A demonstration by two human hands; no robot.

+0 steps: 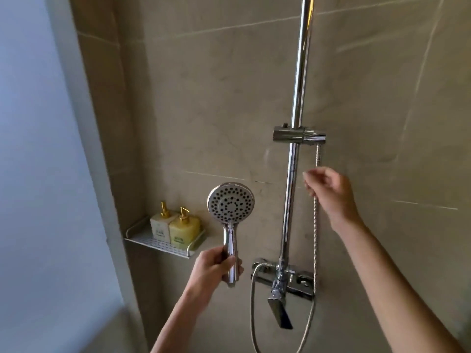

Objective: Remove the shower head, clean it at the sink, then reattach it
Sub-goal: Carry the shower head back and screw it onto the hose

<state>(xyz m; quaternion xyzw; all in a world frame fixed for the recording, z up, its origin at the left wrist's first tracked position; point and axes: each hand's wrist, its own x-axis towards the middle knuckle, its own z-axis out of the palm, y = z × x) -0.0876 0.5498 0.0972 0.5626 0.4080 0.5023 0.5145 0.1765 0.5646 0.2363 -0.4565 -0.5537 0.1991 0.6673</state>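
My left hand (pixel 214 270) grips the chrome handle of the shower head (pixel 230 202), which stands upright with its round nozzle face turned toward me, free of the hose. My right hand (pixel 328 192) is raised at the metal hose (pixel 315 238), just right of the riser rail (pixel 293 174). Its fingers are curled in front of the hose, and blur hides whether they hold it. The hose end hangs from the slider bracket (pixel 298 135) and loops down to the mixer tap (pixel 283 278).
A white corner shelf (pixel 153 244) on the left carries two pump bottles, a cream bottle (pixel 160 225) and a yellow bottle (pixel 183 230). Beige tiled walls surround the rail. A frosted panel (pixel 38 174) fills the left side.
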